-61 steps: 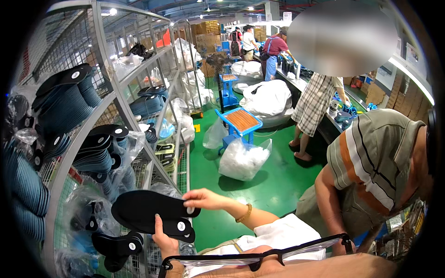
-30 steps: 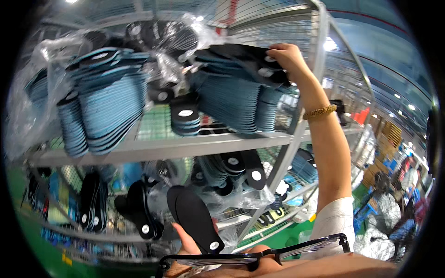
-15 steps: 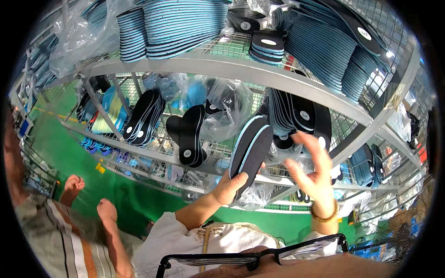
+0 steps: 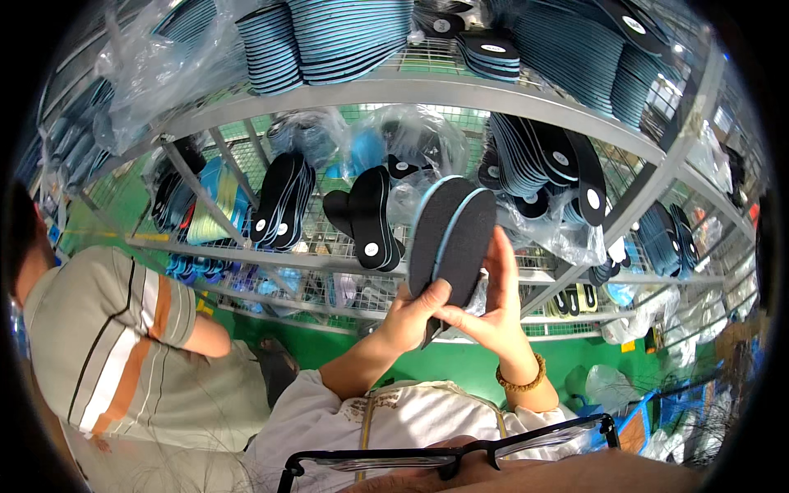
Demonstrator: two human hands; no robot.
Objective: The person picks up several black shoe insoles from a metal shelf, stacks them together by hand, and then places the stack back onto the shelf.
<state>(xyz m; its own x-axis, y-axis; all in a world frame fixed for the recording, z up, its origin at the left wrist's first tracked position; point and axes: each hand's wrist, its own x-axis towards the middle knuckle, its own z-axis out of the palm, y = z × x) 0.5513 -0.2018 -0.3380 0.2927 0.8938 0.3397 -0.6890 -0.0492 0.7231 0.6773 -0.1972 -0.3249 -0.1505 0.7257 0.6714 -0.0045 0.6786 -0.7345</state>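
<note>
A few black insoles (image 4: pixel 465 242) with light-blue edges stand fanned and tilted upright in front of me. My left hand (image 4: pixel 407 319) is closed round their lower end, thumb across the black face. At their right side my right hand (image 4: pixel 499 316) grips them too, its thumb reaching to the lower end and its fingers along the edge, partly hidden behind. Just beyond, on the middle shelf, lie black insoles (image 4: pixel 375 222) with white round labels. More insoles (image 4: pixel 559 156) are stacked to the right of the held ones.
A grey metal rack (image 4: pixel 394 92) with mesh shelves spans the view. Tall insole stacks (image 4: pixel 349 37) fill its top shelf. Clear plastic bags (image 4: pixel 567 234) hang among the stacks. At left, close by, is a person in a striped shirt (image 4: pixel 123 329). The floor (image 4: pixel 320 341) is green.
My right hand has come down and left onto the insoles, from apart to gripping them. The insoles now face me more squarely. The person at left has turned and leaned closer to the rack.
</note>
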